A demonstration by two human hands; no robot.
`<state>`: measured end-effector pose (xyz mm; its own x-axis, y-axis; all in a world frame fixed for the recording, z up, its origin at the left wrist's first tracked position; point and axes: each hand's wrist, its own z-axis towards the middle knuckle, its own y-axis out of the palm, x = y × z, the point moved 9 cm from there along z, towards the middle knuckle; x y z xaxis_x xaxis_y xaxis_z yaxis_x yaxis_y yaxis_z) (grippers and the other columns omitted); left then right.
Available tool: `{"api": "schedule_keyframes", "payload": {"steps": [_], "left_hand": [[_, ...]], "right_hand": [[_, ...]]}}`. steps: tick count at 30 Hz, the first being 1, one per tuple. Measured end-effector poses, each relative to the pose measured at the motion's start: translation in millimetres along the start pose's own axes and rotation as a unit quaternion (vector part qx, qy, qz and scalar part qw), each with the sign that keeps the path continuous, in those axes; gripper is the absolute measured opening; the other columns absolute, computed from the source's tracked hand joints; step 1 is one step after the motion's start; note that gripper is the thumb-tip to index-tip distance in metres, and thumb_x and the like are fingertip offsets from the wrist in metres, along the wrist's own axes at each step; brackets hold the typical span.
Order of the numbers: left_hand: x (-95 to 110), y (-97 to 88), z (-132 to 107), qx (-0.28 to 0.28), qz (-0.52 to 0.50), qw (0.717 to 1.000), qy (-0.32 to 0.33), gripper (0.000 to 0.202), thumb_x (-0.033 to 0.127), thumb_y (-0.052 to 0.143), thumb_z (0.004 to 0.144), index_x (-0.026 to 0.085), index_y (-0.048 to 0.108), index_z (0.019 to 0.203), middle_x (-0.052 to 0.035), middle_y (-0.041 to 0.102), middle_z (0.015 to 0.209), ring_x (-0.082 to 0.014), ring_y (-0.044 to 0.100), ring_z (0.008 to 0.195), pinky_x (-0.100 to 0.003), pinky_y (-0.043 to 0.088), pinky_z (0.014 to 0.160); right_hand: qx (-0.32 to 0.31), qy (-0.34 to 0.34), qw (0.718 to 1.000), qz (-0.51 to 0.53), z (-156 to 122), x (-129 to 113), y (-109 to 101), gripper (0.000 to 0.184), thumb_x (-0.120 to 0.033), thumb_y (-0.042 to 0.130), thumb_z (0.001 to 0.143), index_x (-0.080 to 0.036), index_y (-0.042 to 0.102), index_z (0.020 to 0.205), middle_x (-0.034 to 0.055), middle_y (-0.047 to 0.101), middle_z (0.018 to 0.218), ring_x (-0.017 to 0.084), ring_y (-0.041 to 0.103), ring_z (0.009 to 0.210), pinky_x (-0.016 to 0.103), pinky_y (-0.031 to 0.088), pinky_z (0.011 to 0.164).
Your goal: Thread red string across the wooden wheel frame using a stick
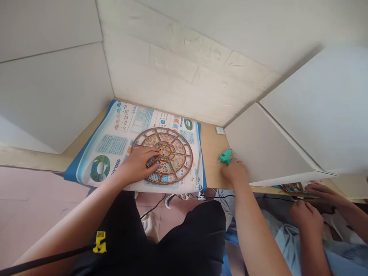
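A round brown wooden cut-out wheel lies on a blue and white printed sheet on the wooden desk. My left hand rests on the wheel's near left part, fingers curled over a small dark piece by the hub. My right hand is at the desk's right side, closed on a small teal glue gun close to a white divider panel. A thin wooden stick lies along the sheet's right edge.
White divider panels stand left and right of the desk. A small white block sits at the back. Black and white cables hang off the front edge. Another person's hands work at the neighbouring desk on the right.
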<state>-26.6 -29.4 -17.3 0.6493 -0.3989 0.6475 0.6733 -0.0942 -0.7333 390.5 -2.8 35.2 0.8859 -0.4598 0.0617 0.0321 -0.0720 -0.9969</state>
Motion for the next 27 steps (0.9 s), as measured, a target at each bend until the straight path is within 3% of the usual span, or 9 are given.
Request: {"api": "schedule_keyframes", "payload": {"steps": [6, 8, 9, 11, 14, 16, 20, 24, 27], "left_hand": [[2.4, -2.1, 0.0, 0.004, 0.007, 1.000, -0.004, 0.054, 0.061, 0.053, 0.103, 0.026, 0.067, 0.141, -0.0070, 0.062, 0.150, -0.0336, 0.054, 0.147, -0.059, 0.049, 0.132], [2.8, -2.4, -0.4, 0.006, 0.006, 1.000, -0.002, 0.055, 0.062, 0.050, 0.104, 0.025, 0.067, 0.142, -0.0072, 0.062, 0.150, -0.0340, 0.054, 0.147, -0.060, 0.049, 0.131], [2.8, -2.6, -0.6, 0.007, 0.005, 1.000, -0.001, 0.056, 0.063, 0.049, 0.105, 0.025, 0.067, 0.142, -0.0069, 0.063, 0.150, -0.0340, 0.055, 0.147, -0.060, 0.050, 0.130], [2.3, -3.3, -0.9, 0.012, 0.005, 1.000, 0.000, 0.056, 0.064, 0.048, 0.106, 0.025, 0.067, 0.142, -0.0057, 0.063, 0.150, -0.0327, 0.057, 0.145, -0.059, 0.052, 0.130], [1.5, -3.2, -0.9, 0.016, 0.002, 1.000, 0.003, 0.056, 0.065, 0.048, 0.107, 0.025, 0.067, 0.142, -0.0043, 0.063, 0.149, -0.0318, 0.057, 0.145, -0.058, 0.051, 0.131], [0.6, -2.2, -1.0, 0.015, 0.000, 1.000, 0.002, 0.055, 0.065, 0.048, 0.108, 0.026, 0.067, 0.143, -0.0035, 0.064, 0.149, -0.0315, 0.058, 0.145, -0.057, 0.051, 0.132], [3.7, -4.5, -2.3, 0.038, 0.012, 0.999, 0.022, 0.049, 0.060, 0.052, 0.108, 0.029, 0.066, 0.143, -0.0014, 0.063, 0.149, -0.0320, 0.059, 0.144, -0.057, 0.054, 0.132], [4.1, -4.5, -2.8, 0.039, -0.001, 0.999, 0.020, 0.044, 0.051, 0.058, 0.108, 0.033, 0.063, 0.148, 0.0015, 0.062, 0.151, -0.0317, 0.058, 0.144, -0.058, 0.047, 0.138], [6.1, -3.5, -2.1, 0.029, 0.000, 0.999, 0.022, 0.045, 0.051, 0.057, 0.108, 0.035, 0.060, 0.150, 0.0035, 0.059, 0.153, -0.0312, 0.056, 0.147, -0.058, 0.042, 0.142]], "right_hand": [[0.004, -0.055, 0.998, 0.029, -16.8, -11.4, -24.3, 0.034, -0.028, 0.059, 0.099, -0.013, 0.063, 0.129, 0.0137, 0.070, 0.095, 0.031, 0.068, 0.086, 0.043, 0.052, 0.079], [0.009, -0.117, 0.990, 0.075, -42.6, -22.1, -36.7, 0.033, -0.043, 0.053, 0.104, -0.022, 0.061, 0.129, 0.0070, 0.067, 0.088, 0.026, 0.066, 0.078, 0.036, 0.051, 0.073], [-0.002, -0.170, 0.979, 0.115, -58.4, -33.5, -40.6, 0.032, -0.052, 0.050, 0.105, -0.024, 0.061, 0.118, 0.0034, 0.064, 0.082, 0.022, 0.063, 0.072, 0.033, 0.051, 0.068], [-0.026, -0.337, 0.906, 0.255, -97.2, -68.9, -53.5, 0.031, -0.053, 0.057, 0.104, -0.025, 0.056, 0.091, -0.0012, 0.052, 0.066, 0.018, 0.053, 0.056, 0.029, 0.045, 0.053], [-0.070, -0.467, 0.837, 0.277, -136.0, -109.4, -55.8, 0.010, -0.035, 0.064, 0.105, -0.027, 0.061, 0.100, -0.0044, 0.058, 0.067, 0.013, 0.054, 0.050, 0.025, 0.042, 0.047], [-0.076, -0.502, 0.820, 0.266, -143.5, -127.7, -53.3, 0.004, -0.027, 0.062, 0.106, -0.029, 0.061, 0.110, -0.0058, 0.061, 0.068, 0.012, 0.055, 0.048, 0.024, 0.040, 0.045], [-0.139, -0.525, 0.813, 0.208, -140.0, -148.2, -33.8, 0.027, -0.017, 0.062, 0.104, -0.031, 0.057, 0.126, -0.0055, 0.070, 0.080, 0.011, 0.063, 0.057, 0.023, 0.043, 0.053], [-0.178, -0.549, 0.792, 0.199, -139.2, -157.9, -24.4, 0.014, -0.021, 0.059, 0.104, -0.029, 0.055, 0.115, -0.0038, 0.067, 0.079, 0.014, 0.062, 0.060, 0.029, 0.043, 0.054], [-0.178, -0.559, 0.786, 0.197, -138.1, -164.6, -22.4, 0.022, -0.022, 0.059, 0.102, -0.030, 0.056, 0.123, -0.0038, 0.066, 0.076, 0.015, 0.060, 0.057, 0.031, 0.042, 0.051]]}}
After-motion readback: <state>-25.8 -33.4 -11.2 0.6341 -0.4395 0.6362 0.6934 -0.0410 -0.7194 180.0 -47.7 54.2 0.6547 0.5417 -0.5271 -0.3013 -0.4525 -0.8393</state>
